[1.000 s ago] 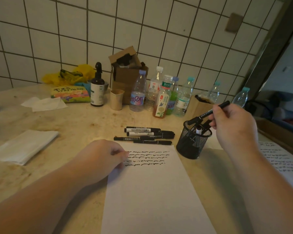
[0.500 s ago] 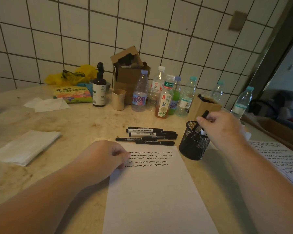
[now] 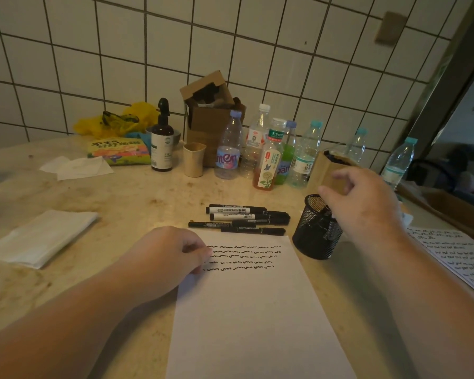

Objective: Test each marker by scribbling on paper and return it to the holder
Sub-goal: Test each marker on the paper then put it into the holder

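Paper (image 3: 252, 310), markers (image 3: 246, 218) on countertop (image 3: 115, 206)

We are looking at a matt white paper sheet (image 3: 252, 310) lying on a worn, stained stone-like counter (image 3: 121, 209) with a dull sheen. The pen holder (image 3: 316, 228) is showing black metal mesh. The markers (image 3: 246, 218) are showing smooth black plastic. Behind them, clear glossy plastic bottles (image 3: 268, 149) are standing before glazed white wall tiles (image 3: 230, 45), beside a brown cardboard box (image 3: 208, 119). A soft folded white cloth or tissue (image 3: 39, 237) is lying flat.
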Demonstrator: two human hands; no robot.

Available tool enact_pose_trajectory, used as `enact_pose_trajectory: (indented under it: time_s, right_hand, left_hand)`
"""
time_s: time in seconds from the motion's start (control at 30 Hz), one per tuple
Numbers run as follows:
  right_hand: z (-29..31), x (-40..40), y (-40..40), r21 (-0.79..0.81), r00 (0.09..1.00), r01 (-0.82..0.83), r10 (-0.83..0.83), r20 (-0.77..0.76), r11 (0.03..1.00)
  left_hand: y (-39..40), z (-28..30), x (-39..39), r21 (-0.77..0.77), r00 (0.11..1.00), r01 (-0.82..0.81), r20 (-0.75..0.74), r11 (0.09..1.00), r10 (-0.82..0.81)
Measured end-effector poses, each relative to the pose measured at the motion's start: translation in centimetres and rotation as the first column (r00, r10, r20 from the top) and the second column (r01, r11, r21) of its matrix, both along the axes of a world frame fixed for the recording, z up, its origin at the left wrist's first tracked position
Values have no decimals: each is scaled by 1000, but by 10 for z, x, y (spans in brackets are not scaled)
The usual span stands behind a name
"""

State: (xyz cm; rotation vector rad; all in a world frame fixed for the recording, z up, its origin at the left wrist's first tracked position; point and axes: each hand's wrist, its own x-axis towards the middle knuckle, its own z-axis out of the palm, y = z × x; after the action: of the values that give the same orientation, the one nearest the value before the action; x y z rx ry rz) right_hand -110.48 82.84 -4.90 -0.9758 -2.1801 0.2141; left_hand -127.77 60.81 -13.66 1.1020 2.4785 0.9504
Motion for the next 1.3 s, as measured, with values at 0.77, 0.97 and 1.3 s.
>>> enact_pose_trajectory:
  time_s: [0.77, 0.97, 1.3]
  right_hand:
    - [-67, -75, -9, -91, 828, -245, 257, 499, 965]
    - [-42, -47, -30, -431, 915, -326, 396, 82, 841]
    - [-69, -30, -64, -744, 812, -579, 311, -493, 332]
  left_hand:
    - [3, 1, -1, -24, 1000, -5, 4, 1000, 6]
    - [4, -1, -1, -12, 1000, -26, 16, 1000, 26]
    - [0, 3, 5, 58, 999, 40, -22, 997, -39]
